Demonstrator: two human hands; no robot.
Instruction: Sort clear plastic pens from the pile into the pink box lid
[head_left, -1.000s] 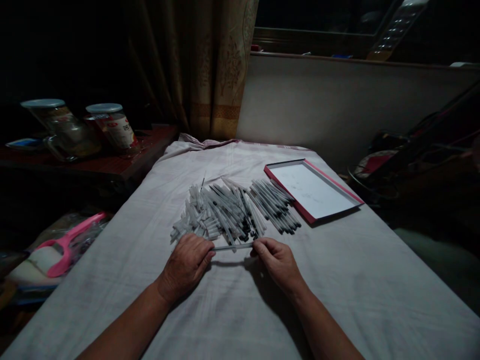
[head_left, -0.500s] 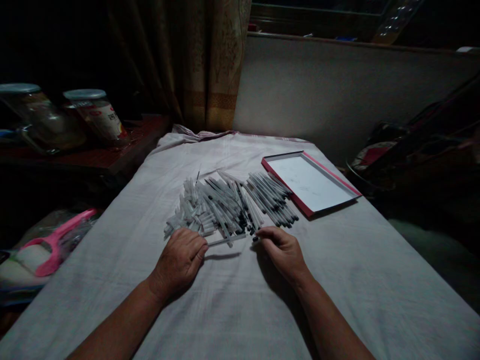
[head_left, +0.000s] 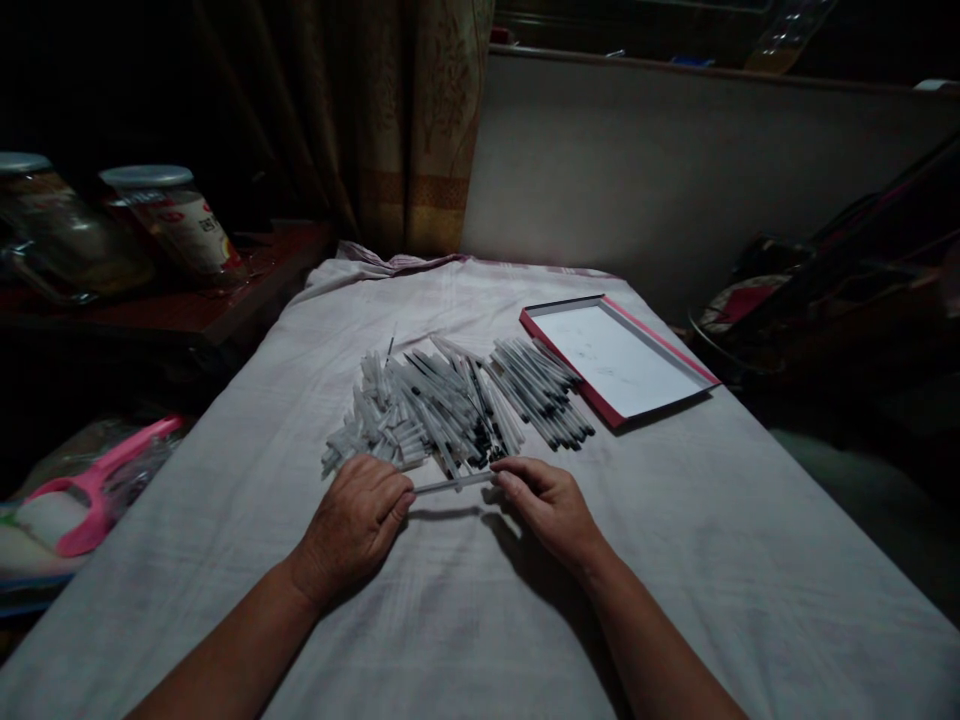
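Note:
Between my hands, a slim translucent pen (head_left: 454, 484) lies nearly level just above the cloth. My left hand (head_left: 360, 515) is closed around its left end, with the thumb along the near side. At the other end the fingertips of my right hand (head_left: 546, 508) pinch together; any small part inside that pinch is hidden. Just beyond my hands spreads a heap of clear pen caps (head_left: 371, 420). Beside it lie loose black-tipped pen pieces (head_left: 450, 400), some crossing each other. Farther right, a neater row of pens (head_left: 541, 392) has dark ends pointing toward me.
A shallow red-edged box lid (head_left: 626, 360) with a white inside lies at the back right of the cloth-covered table (head_left: 450, 630). Jars (head_left: 176, 225) stand on a dark side table at left. Below it is a pink-handled object (head_left: 112, 480). A curtain and wall close off the back.
My right hand has moved left, bringing its pinch from beside a small black piece to the pen's right end. My left hand keeps its hold. The view has shifted slightly.

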